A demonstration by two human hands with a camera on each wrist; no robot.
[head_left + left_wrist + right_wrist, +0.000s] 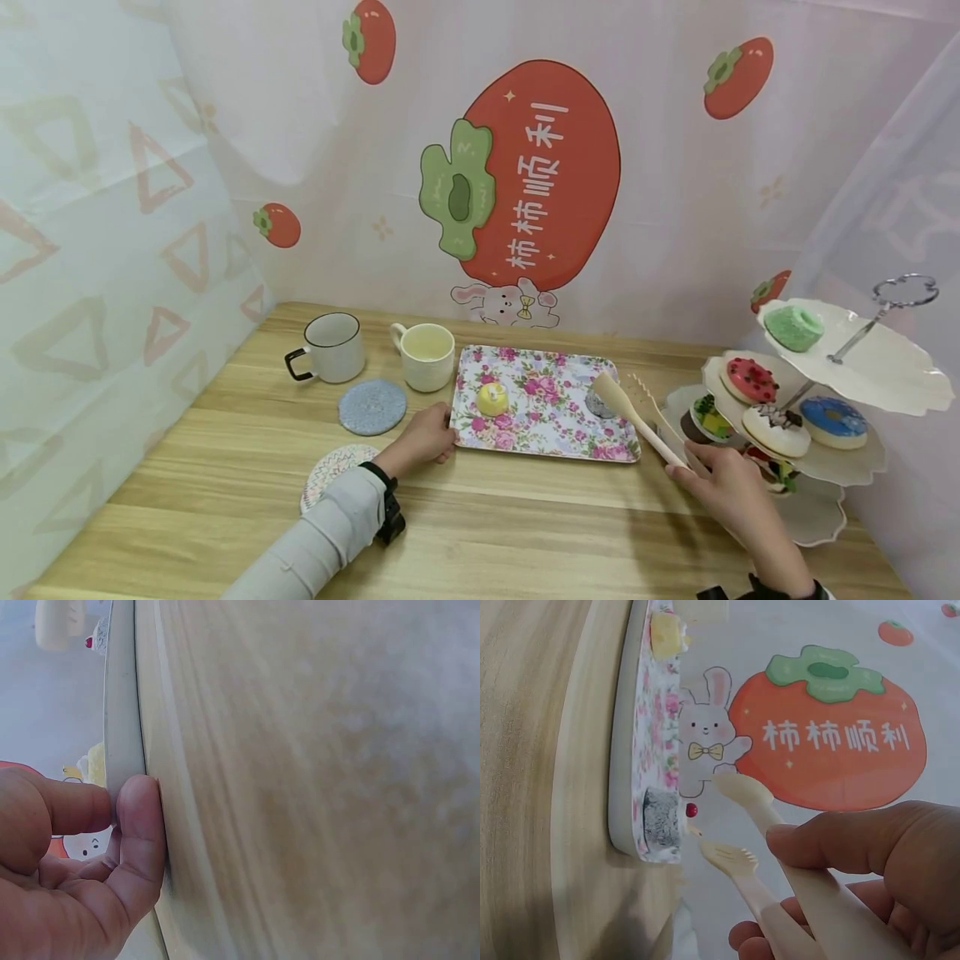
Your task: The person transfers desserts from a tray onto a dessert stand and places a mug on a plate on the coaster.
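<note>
A floral tray (540,429) lies on the wooden table, a yellow small cake (492,402) on its left part and a grey cake (594,407) with a red berry on top near its right end. My left hand (423,435) pinches the tray's left rim (124,712) between thumb and fingers. In my right hand (723,483) I hold cream-coloured serving tongs (618,400), one arm ending in a spoon shape, the other slotted like a fork. Their tips (735,859) stand apart close by the grey cake, with nothing between them.
At the right a tiered stand (840,471) carries doughnuts, a green cake (793,327) and other sweets. A white mug (337,350), a cream cup (427,358), a grey-blue coaster (372,407) and a patterned coaster (322,479) lie left of the tray. Printed cloth stands behind.
</note>
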